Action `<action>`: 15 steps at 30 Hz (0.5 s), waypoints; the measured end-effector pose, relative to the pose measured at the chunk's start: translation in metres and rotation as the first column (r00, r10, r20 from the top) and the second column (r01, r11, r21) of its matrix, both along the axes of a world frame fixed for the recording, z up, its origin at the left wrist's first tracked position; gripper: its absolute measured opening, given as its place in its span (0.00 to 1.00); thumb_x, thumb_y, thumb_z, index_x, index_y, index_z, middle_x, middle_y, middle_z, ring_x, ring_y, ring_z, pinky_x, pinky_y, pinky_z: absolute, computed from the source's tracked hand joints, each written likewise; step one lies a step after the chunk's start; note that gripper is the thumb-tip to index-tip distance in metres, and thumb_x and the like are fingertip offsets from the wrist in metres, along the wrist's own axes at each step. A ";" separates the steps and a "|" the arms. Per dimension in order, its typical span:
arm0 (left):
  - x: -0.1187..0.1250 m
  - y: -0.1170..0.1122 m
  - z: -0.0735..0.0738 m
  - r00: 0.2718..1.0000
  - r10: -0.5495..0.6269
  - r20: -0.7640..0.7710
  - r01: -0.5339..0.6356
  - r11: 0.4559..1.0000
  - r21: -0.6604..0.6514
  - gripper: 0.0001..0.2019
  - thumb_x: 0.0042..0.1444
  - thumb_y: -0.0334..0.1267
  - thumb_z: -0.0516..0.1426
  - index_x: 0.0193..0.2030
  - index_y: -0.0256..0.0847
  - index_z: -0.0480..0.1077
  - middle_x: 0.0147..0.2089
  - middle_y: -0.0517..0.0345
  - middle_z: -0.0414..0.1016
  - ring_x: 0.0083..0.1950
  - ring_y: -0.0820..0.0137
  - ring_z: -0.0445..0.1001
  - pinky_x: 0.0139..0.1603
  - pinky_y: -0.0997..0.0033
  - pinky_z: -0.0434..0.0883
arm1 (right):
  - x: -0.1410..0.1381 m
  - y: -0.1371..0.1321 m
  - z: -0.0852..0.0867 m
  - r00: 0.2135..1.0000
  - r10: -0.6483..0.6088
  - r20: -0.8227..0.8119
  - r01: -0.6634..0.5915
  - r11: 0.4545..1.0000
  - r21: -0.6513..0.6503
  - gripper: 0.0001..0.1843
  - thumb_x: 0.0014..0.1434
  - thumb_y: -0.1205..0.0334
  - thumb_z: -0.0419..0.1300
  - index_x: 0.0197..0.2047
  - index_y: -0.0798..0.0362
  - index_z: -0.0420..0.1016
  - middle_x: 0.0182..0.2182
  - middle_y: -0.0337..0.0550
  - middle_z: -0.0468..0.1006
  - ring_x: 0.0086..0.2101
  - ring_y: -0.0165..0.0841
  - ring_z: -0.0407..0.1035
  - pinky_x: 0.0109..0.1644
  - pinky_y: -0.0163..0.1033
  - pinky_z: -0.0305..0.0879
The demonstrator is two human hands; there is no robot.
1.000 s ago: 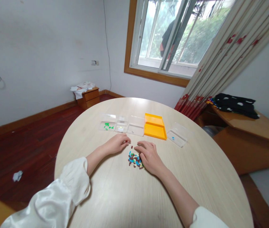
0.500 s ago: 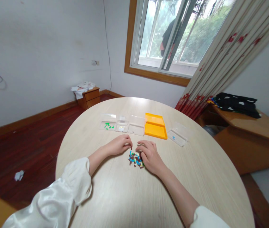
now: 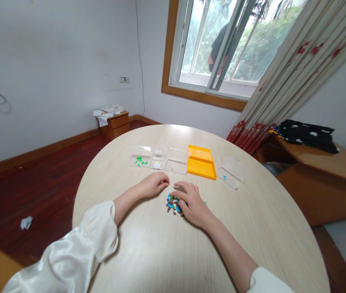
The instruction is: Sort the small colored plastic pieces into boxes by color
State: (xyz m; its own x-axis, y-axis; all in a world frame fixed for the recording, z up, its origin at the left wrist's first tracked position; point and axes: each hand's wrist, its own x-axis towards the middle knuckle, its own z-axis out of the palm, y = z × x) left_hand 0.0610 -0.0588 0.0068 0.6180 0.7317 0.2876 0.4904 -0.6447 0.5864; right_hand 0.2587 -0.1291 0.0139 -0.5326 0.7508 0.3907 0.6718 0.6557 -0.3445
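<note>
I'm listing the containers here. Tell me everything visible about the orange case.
The orange case lies open on the table: two shallow, rimmed halves, apparently hinged together. It looks like opaque plastic. Its left side meets or nearly meets a clear case; another clear case lies apart on its right. Neither the left hand nor the right hand touches it.

A pile of small plastic pieces (image 3: 173,203) mixes dark brown and bright blue with touches of green and pale yellow. The round wooden-looking table (image 3: 148,252) is pale beige with fine grain streaks. Vivid green small pieces (image 3: 139,159); flat rectangular orange-yellow plastic box (image 3: 201,167); glossy white satiny sleeve (image 3: 96,228); long cream fabric curtain (image 3: 270,81) with red blotches.
</note>
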 end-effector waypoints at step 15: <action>0.026 0.025 -0.003 0.794 0.391 0.466 -0.258 0.910 -0.325 0.06 0.51 0.32 0.55 0.34 0.35 0.73 0.27 0.57 0.74 0.29 0.72 0.71 0.33 0.73 0.67 | -0.001 0.005 -0.005 0.999 -0.033 0.008 0.033 0.999 0.001 0.19 0.54 0.76 0.46 0.43 0.52 0.72 0.49 0.50 0.69 0.53 0.39 0.59 0.55 0.52 0.55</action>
State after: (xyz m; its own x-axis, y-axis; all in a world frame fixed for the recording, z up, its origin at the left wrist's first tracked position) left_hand 0.0866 -0.0335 0.0036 0.1436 0.9472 0.2866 0.2325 -0.3138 0.9206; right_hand 0.2577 -0.1240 0.0090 -0.5103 0.7680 0.3871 0.6961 0.6331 -0.3385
